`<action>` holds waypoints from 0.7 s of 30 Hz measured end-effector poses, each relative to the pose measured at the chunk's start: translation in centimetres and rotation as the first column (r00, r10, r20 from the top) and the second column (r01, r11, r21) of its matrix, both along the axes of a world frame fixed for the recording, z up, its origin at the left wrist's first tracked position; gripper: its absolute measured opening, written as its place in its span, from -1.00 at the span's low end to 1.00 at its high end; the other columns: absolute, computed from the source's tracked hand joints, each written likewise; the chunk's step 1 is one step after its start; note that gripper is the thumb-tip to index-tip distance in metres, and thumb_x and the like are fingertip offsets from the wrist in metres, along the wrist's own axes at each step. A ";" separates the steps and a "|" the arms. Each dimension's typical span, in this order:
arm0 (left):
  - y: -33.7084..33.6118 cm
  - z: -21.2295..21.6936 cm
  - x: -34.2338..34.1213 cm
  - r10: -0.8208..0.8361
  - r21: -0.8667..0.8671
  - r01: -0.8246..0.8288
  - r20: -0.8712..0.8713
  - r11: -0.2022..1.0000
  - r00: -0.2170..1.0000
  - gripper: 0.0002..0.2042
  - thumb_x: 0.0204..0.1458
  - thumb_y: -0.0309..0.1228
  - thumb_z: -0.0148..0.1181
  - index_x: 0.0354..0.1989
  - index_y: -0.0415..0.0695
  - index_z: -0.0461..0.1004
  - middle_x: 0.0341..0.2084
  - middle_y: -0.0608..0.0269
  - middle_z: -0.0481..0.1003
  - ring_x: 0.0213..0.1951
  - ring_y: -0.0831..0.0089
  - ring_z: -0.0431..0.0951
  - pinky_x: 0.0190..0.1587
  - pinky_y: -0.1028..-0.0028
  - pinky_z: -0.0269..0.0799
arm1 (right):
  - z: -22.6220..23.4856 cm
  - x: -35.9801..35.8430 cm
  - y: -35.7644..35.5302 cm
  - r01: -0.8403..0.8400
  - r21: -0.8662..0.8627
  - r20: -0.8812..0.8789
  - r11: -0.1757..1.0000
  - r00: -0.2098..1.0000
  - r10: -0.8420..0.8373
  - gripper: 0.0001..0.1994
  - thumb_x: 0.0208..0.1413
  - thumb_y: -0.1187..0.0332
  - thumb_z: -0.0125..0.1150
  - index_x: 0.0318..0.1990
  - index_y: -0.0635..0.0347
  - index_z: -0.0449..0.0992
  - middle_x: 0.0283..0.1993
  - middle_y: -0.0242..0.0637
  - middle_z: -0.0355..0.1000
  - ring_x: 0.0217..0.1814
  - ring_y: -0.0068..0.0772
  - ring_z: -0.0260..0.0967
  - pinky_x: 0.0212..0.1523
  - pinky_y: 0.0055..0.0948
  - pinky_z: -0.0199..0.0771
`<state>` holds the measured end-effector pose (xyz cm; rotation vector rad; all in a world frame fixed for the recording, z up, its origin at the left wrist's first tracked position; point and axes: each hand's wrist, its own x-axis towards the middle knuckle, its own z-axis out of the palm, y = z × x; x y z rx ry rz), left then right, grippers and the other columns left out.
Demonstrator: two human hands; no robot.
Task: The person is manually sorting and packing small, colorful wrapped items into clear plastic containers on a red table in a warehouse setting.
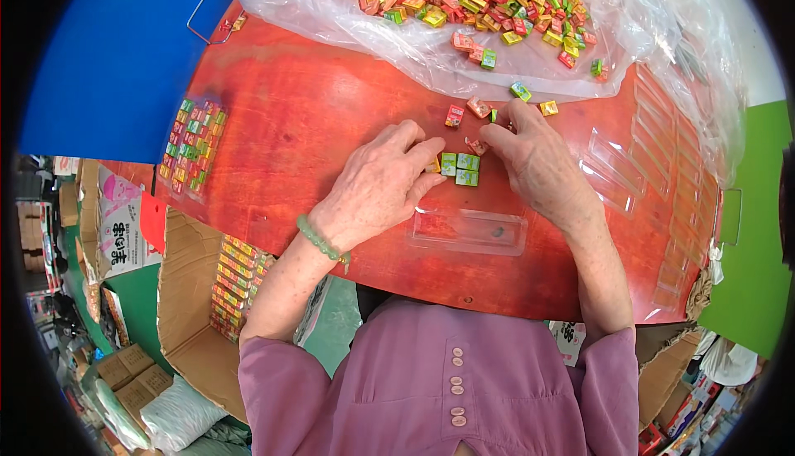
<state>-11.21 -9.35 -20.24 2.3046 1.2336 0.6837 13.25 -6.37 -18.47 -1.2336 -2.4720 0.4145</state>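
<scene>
Head view: left hand [377, 176] at frame centre, grip narrow on a partly hidden small yellow box [433, 165], just left of small green boxes [467, 163]. Right hand [538, 154] right of centre, near a small red box [475, 146]; can't tell its grip. Clear rectangular plastic tray [466, 228] lower centre, on red bench [331, 83]. Multicoloured box pile [480, 0] upper centre.

Head view: left fisheye of a head-worn pair, upright, looking steeply down past the wearer's own shirt [373, 373] onto the table [290, 83]. Range close: left hand [373, 183] and right hand [540, 158] lie near mid-frame, clear plastic [306, 21] at the far, upper edge. Field wide, taking in boxes [132, 377] lower left and a green panel [754, 207] right, straight edges bowing toward the dark round rim
</scene>
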 end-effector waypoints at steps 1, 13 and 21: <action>0.1 0.0 0.2 0.000 -0.001 0.000 0.001 1.000 1.000 -0.65 0.05 -0.46 0.39 0.01 -0.25 0.53 -0.17 0.08 0.42 -0.10 0.09 0.53 -0.07 0.15 0.52 | 0.0 0.2 0.0 -0.010 0.006 0.019 1.000 1.000 0.010 -0.74 0.06 0.64 0.23 -0.08 0.19 0.57 -0.11 -0.13 0.38 0.04 -0.04 0.43 -0.01 -0.13 0.50; -0.1 -0.4 0.3 0.003 0.072 -0.005 0.030 0.997 1.000 -0.74 0.05 -0.52 0.35 -0.09 -0.28 0.50 -0.17 0.05 0.42 -0.07 0.05 0.52 -0.06 0.14 0.53 | 1.1 0.7 -3.0 0.141 -0.187 -0.001 0.972 0.990 -0.144 -0.74 0.17 0.46 0.32 0.02 0.24 0.56 -0.12 -0.06 0.44 -0.09 0.11 0.50 -0.11 -0.05 0.51; -0.2 0.4 0.1 0.035 0.020 -0.035 -0.009 0.999 0.999 -0.69 0.06 -0.55 0.33 0.00 -0.29 0.51 -0.11 0.02 0.44 -0.07 -0.01 0.54 -0.07 0.15 0.52 | -0.2 -1.4 -2.6 0.217 -0.086 0.029 0.972 0.976 -0.215 -0.73 0.20 0.43 0.31 0.04 0.24 0.53 -0.07 -0.03 0.44 -0.10 0.14 0.51 -0.12 -0.01 0.55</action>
